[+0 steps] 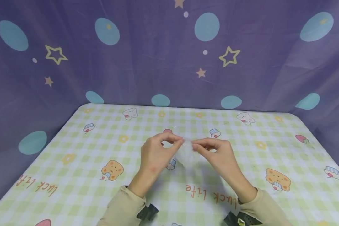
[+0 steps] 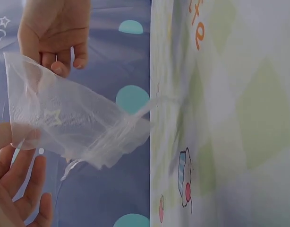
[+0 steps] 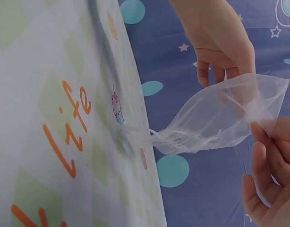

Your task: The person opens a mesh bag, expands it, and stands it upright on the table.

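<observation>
A sheer white drawstring pouch (image 1: pixel 187 155) hangs over the middle of the table between both hands. Its flat closed end is uppermost, and the gathered, ruffled end with the ribbon strings points down toward the cloth, as the pouch (image 2: pixel 74 116) shows in the left wrist view. My left hand (image 1: pixel 156 153) pinches one upper corner between thumb and forefinger. At the opposite corner my right hand (image 1: pixel 218 155) pinches the mesh likewise. Through the thin fabric of the pouch (image 3: pixel 213 116) in the right wrist view the background shows, and no contents are visible.
A green-and-white checked tablecloth (image 1: pixel 82 169) with printed cartoons and lettering covers the table. Behind it hangs a purple curtain (image 1: pixel 164 62) with blue ovals and stars. Dark straps (image 1: pixel 148 212) sit at the sleeve cuffs.
</observation>
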A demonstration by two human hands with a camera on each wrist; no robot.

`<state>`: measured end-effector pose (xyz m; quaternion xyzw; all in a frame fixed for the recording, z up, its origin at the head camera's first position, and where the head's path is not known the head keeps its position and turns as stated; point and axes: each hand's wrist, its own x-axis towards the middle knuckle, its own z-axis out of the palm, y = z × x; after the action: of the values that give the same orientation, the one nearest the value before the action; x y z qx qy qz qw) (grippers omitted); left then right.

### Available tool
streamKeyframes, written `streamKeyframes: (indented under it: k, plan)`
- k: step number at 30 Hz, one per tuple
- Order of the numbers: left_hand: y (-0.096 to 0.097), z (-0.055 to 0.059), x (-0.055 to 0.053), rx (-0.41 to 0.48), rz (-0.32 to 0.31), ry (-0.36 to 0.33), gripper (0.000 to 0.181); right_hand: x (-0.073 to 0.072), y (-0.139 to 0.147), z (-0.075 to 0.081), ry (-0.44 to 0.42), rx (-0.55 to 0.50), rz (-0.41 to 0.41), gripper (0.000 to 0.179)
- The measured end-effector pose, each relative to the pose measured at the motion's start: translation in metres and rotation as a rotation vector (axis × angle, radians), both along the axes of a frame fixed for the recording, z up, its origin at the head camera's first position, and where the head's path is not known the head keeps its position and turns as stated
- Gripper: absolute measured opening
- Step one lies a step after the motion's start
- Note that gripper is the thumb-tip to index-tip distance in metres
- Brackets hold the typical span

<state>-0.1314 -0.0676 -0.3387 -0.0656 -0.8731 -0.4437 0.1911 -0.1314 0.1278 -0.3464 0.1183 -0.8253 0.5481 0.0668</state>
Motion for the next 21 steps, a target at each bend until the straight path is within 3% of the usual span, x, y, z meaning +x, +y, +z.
streamKeyframes:
  k: [6, 9, 17, 21]
  plan:
    - [-0.0030, -0.0014, -0.0020, -0.062, 0.049, 0.081, 0.003, -0.0011, 0.0004, -0.0007, 0.011, -0.005, -0.006, 0.010]
    - [-0.0035, -0.0023, -0.0021, -0.065, 0.045, 0.095, 0.005, -0.0006, 0.0008, -0.0016, 0.012, -0.008, -0.005, 0.009]
    - [-0.0031, 0.0003, -0.0027, -0.050, -0.103, 0.038, 0.012, -0.0025, 0.0022, -0.0023, 0.068, -0.030, -0.011, 0.014]
    - [-0.0021, 0.0005, -0.0024, -0.078, -0.127, 0.058, 0.015, -0.0038, 0.0027, -0.0025, 0.097, -0.017, -0.015, 0.015]
